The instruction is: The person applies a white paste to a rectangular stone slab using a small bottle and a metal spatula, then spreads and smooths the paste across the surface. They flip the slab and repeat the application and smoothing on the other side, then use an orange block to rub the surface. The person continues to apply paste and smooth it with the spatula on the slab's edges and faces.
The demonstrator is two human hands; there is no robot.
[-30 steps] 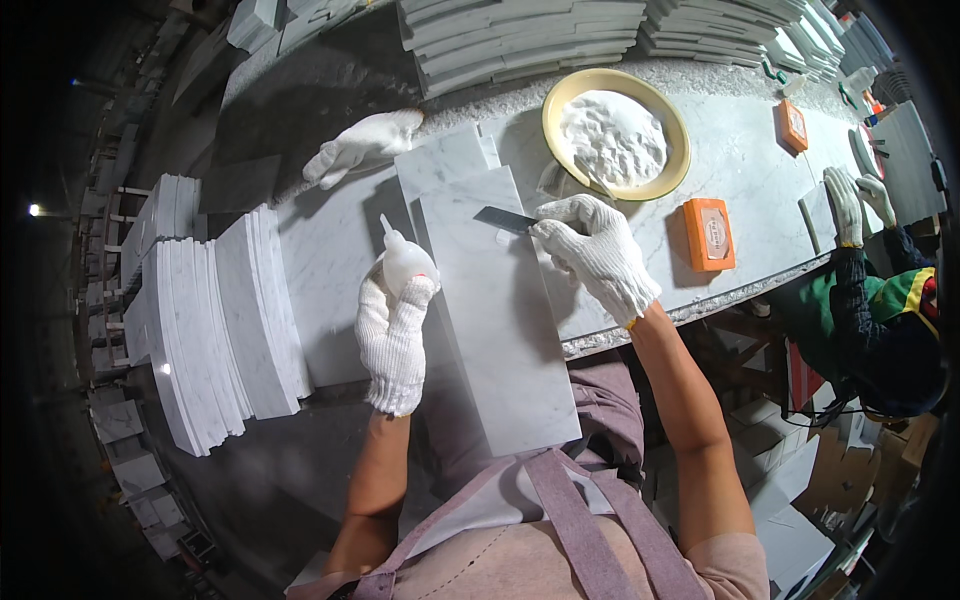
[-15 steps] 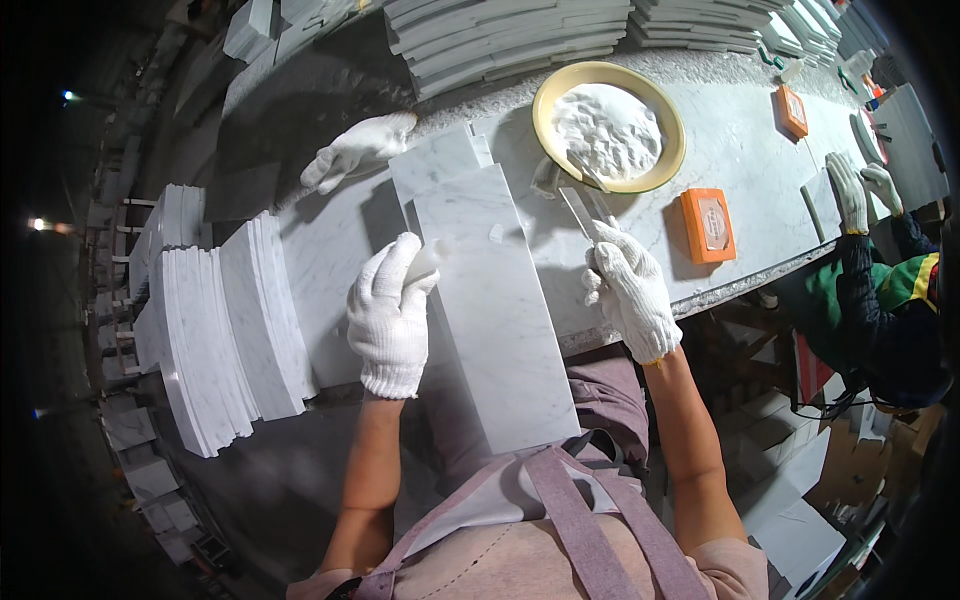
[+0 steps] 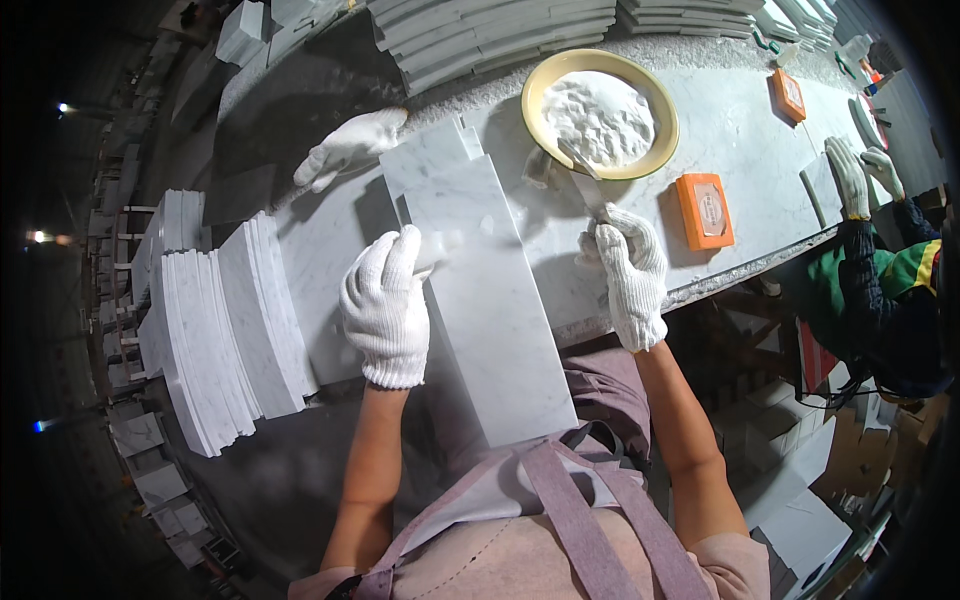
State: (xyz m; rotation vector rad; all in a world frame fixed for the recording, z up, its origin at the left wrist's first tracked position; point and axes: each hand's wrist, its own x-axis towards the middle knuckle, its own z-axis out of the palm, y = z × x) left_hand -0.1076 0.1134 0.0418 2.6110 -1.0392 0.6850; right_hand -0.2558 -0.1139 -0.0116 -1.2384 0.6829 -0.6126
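Observation:
A long grey-veined white marble slab (image 3: pixel 500 310) lies over another slab (image 3: pixel 425 165) and reaches toward my lap. At its left edge is my left hand (image 3: pixel 385 310), in a white knit glove, fingers closed on a small thin pale piece (image 3: pixel 427 271) whose kind I cannot make out. My gloved right hand (image 3: pixel 632 275) grips a flat metal spatula (image 3: pixel 588 192), its blade pointing at the near rim of a yellow bowl (image 3: pixel 671 140) of white powder or paste (image 3: pixel 600 115). A pale wet-looking smear (image 3: pixel 445 243) shows on the slab near my left fingers.
An empty white glove (image 3: pixel 348 150) lies beyond the slabs. Orange boxes (image 3: pixel 706 212) stand right of the bowl. Marble tiles are stacked at left (image 3: pixel 205 340) and along the back (image 3: pixel 490 40). At far right, another person's gloved hands (image 3: pixel 850 180) rest by a tile.
My right hand has moved slightly up and left, and the spatula has swung closer to the bowl. My left hand has shifted a little left.

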